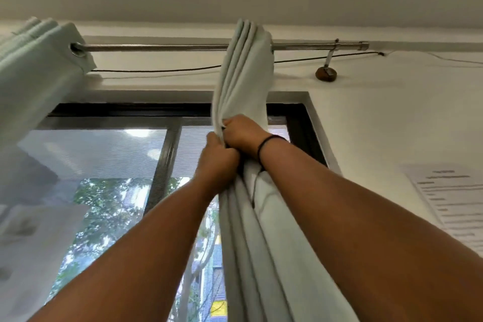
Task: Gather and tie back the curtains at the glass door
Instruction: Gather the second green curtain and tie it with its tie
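Both arms reach up below the curtain rod (183, 47); left hand (218, 157) and right hand (239, 132) clench the bunched right curtain (245, 70). Fingertips are buried in folds.

Daylight enters through the glass door (117, 191), centre and lower left of frame; the panes are the brightest area, with blown-out patches near the top of the glass and among the foliage outside. Ceiling and wall (379, 112) at right evenly lit, soft, no hard shadows. A faint shadow lies under the curtain rod (156, 47) on the wall. Forearms backlit, darker on the near side. Lower left edge hazy and smeared. Printed sheet (454, 204) at right edge blurred, text unreadable. Wide-angle bend shows in the rod and the ceiling line toward both edges. Overall mild softness and compression.
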A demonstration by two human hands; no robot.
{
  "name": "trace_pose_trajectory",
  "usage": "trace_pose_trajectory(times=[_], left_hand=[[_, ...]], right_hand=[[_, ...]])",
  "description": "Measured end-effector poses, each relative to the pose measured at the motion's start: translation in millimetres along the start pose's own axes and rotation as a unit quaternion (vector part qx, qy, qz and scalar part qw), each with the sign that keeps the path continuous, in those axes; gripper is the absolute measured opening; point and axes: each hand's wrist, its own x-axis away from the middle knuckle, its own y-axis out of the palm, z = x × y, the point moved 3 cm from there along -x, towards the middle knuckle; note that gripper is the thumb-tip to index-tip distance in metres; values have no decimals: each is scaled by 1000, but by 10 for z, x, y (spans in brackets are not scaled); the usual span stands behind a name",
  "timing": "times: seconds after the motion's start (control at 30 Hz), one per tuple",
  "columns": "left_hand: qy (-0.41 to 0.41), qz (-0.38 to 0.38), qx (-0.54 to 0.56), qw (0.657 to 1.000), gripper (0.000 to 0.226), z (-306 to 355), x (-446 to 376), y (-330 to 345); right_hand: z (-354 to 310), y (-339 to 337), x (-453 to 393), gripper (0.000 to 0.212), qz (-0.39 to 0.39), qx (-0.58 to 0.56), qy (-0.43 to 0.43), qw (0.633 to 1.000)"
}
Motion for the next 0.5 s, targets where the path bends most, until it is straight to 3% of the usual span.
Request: trace_pose_trajectory(times=[0.1,0.23,0.3,0.43,0.5], left_hand=[[-18,43,11,999,31,-237,-12,-332],[1,-10,7,1000,39,-277,32,-217],[3,-37,13,999,27,-281,121,-3],[18,-94,42,995,31,-310,481,487],[23,-114,62,991,32,-323,727,729]], right_hand=[[-257,214,-29,30,-19,-49,-15,998],[23,303,87,30,5,-71,4,997],[202,318,208,34,35,-101,25,994],[569,253,597,90,65,-98,170,978],[744,251,777,105,73,-151,206,964]])
